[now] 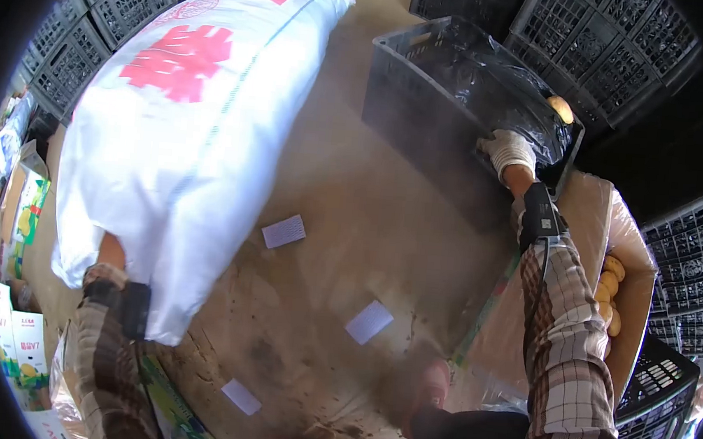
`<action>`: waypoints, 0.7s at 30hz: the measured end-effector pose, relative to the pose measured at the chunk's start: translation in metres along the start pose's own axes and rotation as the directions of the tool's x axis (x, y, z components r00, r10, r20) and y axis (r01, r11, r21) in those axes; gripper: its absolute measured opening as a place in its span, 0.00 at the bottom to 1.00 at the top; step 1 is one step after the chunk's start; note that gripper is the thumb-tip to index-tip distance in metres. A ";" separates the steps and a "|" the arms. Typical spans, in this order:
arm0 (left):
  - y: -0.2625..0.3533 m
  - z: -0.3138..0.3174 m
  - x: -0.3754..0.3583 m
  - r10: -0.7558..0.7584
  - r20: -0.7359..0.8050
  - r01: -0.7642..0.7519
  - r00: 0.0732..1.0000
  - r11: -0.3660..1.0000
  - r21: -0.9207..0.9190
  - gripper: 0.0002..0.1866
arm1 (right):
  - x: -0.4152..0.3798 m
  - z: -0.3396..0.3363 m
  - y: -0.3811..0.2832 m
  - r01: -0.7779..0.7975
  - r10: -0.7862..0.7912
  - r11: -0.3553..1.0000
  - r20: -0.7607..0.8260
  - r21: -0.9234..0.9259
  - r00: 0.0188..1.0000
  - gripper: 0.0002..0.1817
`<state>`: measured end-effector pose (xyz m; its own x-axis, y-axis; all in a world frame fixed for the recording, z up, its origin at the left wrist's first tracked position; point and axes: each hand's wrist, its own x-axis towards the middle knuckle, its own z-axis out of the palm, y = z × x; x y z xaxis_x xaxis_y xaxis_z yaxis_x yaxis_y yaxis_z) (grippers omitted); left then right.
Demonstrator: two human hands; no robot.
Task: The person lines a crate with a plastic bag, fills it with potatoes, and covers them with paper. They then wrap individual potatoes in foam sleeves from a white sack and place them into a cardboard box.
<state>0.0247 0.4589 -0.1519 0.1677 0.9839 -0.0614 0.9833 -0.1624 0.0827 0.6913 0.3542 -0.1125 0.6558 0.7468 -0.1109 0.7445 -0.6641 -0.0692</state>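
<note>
A big white sack (203, 117) with red printing fills the left side, bulging full. My left hand (112, 252) is at its lower end; the fingers are hidden in the folds of the sack. On the right, my right hand (509, 149), in a pale knitted glove, rests at the near side rim of a black plastic crate (427, 97), its fingers curled at the edge. Black plastic film (510, 92) lies inside the crate. One yellowish round item (560, 110) sits on the film at the crate's far right end.
Stacked black crates (604, 49) stand behind and at the right. An open carton (636, 324) holds several yellowish items beside my right arm. Several paper slips (369, 322) lie on the floor. Printed boxes (28, 343) stand at the left.
</note>
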 end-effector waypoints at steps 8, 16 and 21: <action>-0.033 -0.009 -0.031 -0.078 0.161 0.083 0.984 0.996 -0.019 0.16 | -0.010 0.007 0.000 0.053 -0.051 0.998 -0.047 0.032 0.998 0.21; -0.011 -0.023 -0.083 -0.061 0.590 0.052 0.805 0.998 0.032 0.16 | -0.032 0.010 -0.022 -0.102 0.102 0.995 0.019 0.019 0.995 0.17; 0.026 -0.056 -0.099 0.005 0.814 -0.042 0.581 0.999 0.024 0.16 | -0.050 0.006 -0.024 -0.082 0.080 0.997 0.086 0.009 0.993 0.18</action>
<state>0.0293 0.3612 -0.0875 0.1604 0.5106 -0.8447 0.9767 -0.2054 0.0612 0.6400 0.3331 -0.1113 0.7004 0.6849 -0.2008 0.6873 -0.7231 -0.0689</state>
